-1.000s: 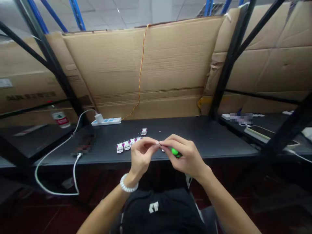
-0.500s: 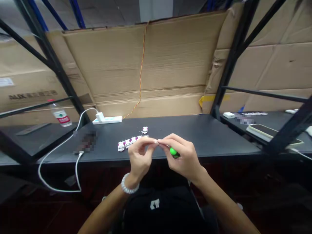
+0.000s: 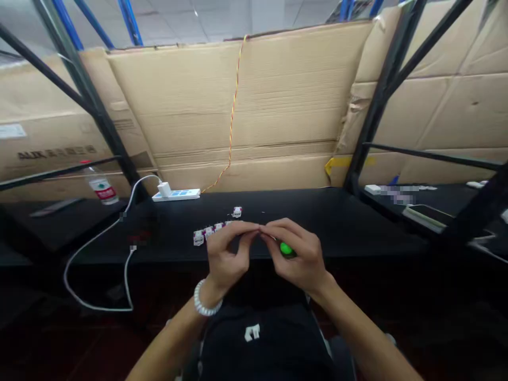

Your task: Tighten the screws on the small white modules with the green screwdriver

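Note:
My left hand [image 3: 227,254], with a coiled pale band on its wrist, is closed in a pinch. Its fingertips meet those of my right hand [image 3: 298,255] above the front of the dark table. Whatever sits between the fingertips is too small to make out. Against the palm of my closed right hand lies an object with a bright green rounded end [image 3: 286,248]; the rest of it is hidden by the fingers. Behind my left hand, several small white and purple parts [image 3: 199,237] stand in a row, partly covered. One similar part [image 3: 237,211] lies apart, farther back.
A white power strip [image 3: 177,194] with a plugged-in charger is at the back left of the table [image 3: 301,203]; its white cable [image 3: 95,230] loops past the front edge. Black metal posts [image 3: 367,124] flank the table. A water bottle [image 3: 103,188] stands beyond the left post.
Both hands stay pinched together at nearly the same place, with only slight finger shifts. The view has moved a little and the picture is brighter at the back.

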The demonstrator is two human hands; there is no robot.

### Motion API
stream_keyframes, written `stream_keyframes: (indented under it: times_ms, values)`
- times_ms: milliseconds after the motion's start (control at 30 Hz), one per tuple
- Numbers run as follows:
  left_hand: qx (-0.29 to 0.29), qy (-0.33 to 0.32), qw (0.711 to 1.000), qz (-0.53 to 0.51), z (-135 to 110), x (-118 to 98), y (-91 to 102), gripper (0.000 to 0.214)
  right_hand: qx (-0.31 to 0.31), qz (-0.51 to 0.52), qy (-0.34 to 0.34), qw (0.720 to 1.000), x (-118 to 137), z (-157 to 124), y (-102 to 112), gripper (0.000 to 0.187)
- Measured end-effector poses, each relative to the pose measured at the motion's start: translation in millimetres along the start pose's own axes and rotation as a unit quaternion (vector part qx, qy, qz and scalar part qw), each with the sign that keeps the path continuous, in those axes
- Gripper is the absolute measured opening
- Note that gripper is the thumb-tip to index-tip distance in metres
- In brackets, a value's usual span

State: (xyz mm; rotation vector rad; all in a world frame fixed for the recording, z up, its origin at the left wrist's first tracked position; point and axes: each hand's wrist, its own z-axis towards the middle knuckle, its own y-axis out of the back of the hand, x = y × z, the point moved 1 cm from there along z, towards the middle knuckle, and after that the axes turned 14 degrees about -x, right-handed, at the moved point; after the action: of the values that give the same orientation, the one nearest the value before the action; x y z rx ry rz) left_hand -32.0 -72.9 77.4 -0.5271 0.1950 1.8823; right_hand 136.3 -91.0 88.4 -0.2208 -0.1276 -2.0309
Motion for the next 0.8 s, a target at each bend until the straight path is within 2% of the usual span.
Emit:
stream_keyframes:
  times_ms: [233, 333, 567, 800]
  values:
    - [-0.031, 0.022, 0.999, -0.028, -4, -1, -3.8, 0.009, -0.009, 0.031, -0.014, 0.999, 0, 3, 1, 0.026]
    - [-0.031, 0.044, 0.998, -0.045, -5, -2, -7.1, 0.006, -0.017, 0.032, 0.003, 0.999, -5, 4, 3, 0.024]
    - [-0.037, 0.08, 0.994, -0.068, -7, -4, -10.5, 0.007, 0.009, 0.022, 0.039, 0.999, -11, 5, 9, 0.021]
    - [-0.043, 0.081, 0.989, -0.118, -5, -7, -14.7, 0.012, 0.005, -0.001, 0.08, 0.997, -13, 2, 8, 0.022]
